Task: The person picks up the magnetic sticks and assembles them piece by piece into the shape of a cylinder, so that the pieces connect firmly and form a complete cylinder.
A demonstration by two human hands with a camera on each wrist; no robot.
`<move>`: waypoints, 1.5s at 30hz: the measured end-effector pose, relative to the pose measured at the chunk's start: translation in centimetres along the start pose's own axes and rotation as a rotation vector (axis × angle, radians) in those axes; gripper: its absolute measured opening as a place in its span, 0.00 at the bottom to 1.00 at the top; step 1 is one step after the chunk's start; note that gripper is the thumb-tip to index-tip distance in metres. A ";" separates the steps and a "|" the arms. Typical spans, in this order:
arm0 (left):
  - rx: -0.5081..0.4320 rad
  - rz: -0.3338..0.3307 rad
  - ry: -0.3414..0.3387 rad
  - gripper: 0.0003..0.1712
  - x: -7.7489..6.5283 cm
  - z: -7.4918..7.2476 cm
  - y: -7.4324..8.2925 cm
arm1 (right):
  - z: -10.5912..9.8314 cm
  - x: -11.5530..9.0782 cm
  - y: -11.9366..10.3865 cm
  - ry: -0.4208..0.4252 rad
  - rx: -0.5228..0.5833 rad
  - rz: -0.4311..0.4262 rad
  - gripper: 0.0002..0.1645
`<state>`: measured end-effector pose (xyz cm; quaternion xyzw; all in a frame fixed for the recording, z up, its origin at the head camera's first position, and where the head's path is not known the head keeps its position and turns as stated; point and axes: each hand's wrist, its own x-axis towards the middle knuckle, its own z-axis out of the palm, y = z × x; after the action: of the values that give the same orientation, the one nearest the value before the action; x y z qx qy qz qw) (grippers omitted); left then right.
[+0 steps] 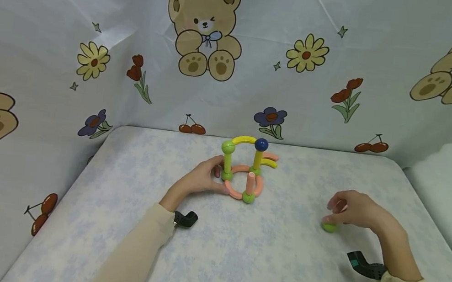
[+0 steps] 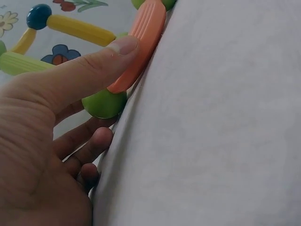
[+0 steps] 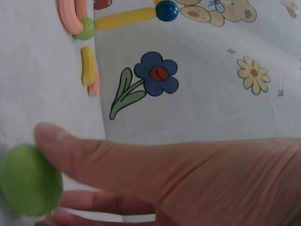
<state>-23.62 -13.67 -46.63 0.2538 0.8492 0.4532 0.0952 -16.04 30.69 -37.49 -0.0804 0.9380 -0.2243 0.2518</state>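
A stick-and-ball building toy [image 1: 234,191] stands near the back of the table. Its base is a ring of salmon curved sticks joined by green balls. Two uprights carry a green ball [image 1: 228,147] and a blue ball [image 1: 261,144], bridged by a yellow curved stick [image 1: 244,139]; a short salmon upright stick [image 1: 250,183] rises in front. My left hand [image 1: 202,176] holds the base's left side, thumb on a salmon curved stick [image 2: 146,47], fingers behind a green ball [image 2: 104,102]. Far to the right, my right hand [image 1: 356,210] pinches a loose green ball [image 3: 30,180] low at the tabletop.
Behind the toy lie a yellow curved stick [image 3: 88,66] and a salmon stick [image 3: 94,87], side by side. A patterned cloth [image 1: 247,92] with bears and flowers hangs at the table's back edge. Black straps with camera mounts [image 1: 367,266] sit at both wrists.
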 end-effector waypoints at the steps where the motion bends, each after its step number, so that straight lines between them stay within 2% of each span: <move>1: -0.001 -0.002 -0.001 0.39 -0.1 -0.1 -0.1 | 0.0 0.1 0.0 -0.018 0.011 0.018 0.30; 4: -0.003 -0.005 -0.003 0.39 -0.1 -0.1 -0.2 | 0.1 0.2 -0.4 -0.060 0.035 0.051 0.28; 8: 0.010 -0.001 0.000 0.37 -0.1 -0.1 -0.4 | 0.1 0.1 -0.7 -0.063 0.046 0.038 0.23; 13: 0.000 0.007 0.000 0.40 -0.1 0.1 -0.5 | 0.6 0.1 -1.2 -0.014 0.056 -0.027 0.15; 16: -0.010 0.021 -0.013 0.40 -0.1 0.2 -0.5 | 1.1 0.4 -2.1 0.062 0.065 -0.100 0.15; 20: -0.010 0.016 -0.021 0.38 -0.2 0.3 -0.6 | 1.6 1.0 -4.9 0.199 0.104 -0.197 0.20; 25: -0.003 -0.015 -0.003 0.35 -0.4 0.1 -0.9 | 1.7 2.0 -9.9 0.348 0.238 -0.271 0.23; 31: -0.023 -0.016 0.020 0.30 -0.4 0.2 -0.9 | 2.4 3.5 -14.3 0.455 0.407 -0.415 0.22; 37: -0.035 0.008 0.009 0.27 -0.3 0.3 -0.3 | 3.4 3.8 -15.6 0.471 0.467 -0.467 0.20; 45: -0.018 0.005 0.036 0.28 -0.5 -0.4 -0.3 | 3.4 4.1 -15.6 0.457 0.442 -0.494 0.19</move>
<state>-23.43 -14.39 -46.63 0.2470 0.8459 0.4658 0.0810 -17.23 14.50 -34.65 -0.1956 0.8514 -0.4865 -0.0137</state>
